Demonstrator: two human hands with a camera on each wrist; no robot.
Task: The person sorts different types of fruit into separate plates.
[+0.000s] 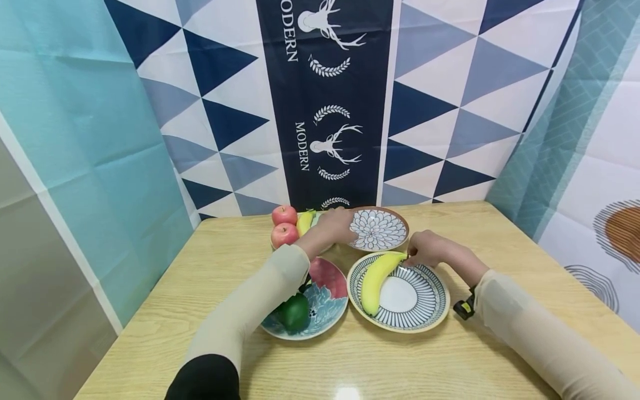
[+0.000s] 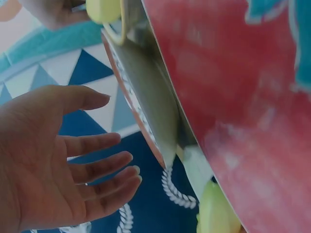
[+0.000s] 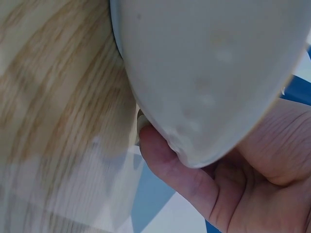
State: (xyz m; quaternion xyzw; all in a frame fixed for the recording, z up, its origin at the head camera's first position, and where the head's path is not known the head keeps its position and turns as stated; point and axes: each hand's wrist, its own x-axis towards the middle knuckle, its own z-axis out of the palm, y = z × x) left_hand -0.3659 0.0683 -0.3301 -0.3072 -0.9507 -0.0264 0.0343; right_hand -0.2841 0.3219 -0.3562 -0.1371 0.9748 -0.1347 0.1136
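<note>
A: How does the left arm lie?
B: It stretches far forward in a pale beige sleeve, and the left hand (image 1: pixel 336 224) sits at the end of the reach. The left wrist view shows its palm bare, fingers (image 2: pixel 99 168) straight and slightly spread, holding nothing.

A: And the right?
B: The forearm comes in from the right, bent, with a dark band at the wrist. The right hand (image 1: pixel 431 249) has its fingers (image 3: pixel 160 148) curled in a pinch.

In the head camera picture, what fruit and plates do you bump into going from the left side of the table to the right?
Red apples → green fruit on the pink and blue plate → flower plate → striped plate holding the banana, whose tip the right hand pinches.
</note>
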